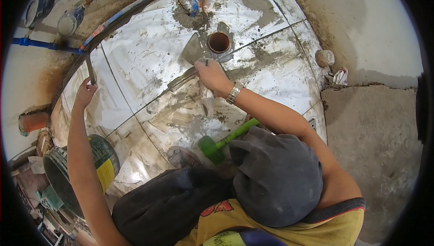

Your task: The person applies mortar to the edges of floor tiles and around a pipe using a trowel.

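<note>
My right hand (212, 76), wearing a metal watch, is closed on a putty knife; its grey, cement-smeared wide blade (193, 49) points away from me over the white tiles (135, 47). Just right of the blade, a round orange-brown pipe opening (219, 42) is set in the floor with grey mortar around it. Over at the far left, my left hand (84, 93) pinches the lower end of a thin, flat grey-brown strip (91, 70). That strip stands upright near the wall's base; its exact kind I cannot make out.
A green mallet (212, 150) lies by my knees. A dark bucket (105, 153) with a yellow label stands beside my left forearm. Blue pipes (140, 7) and round meters (70, 22) run along the wall. An orange pipe stub (34, 122) juts out left. Rubble (324, 58) sits right.
</note>
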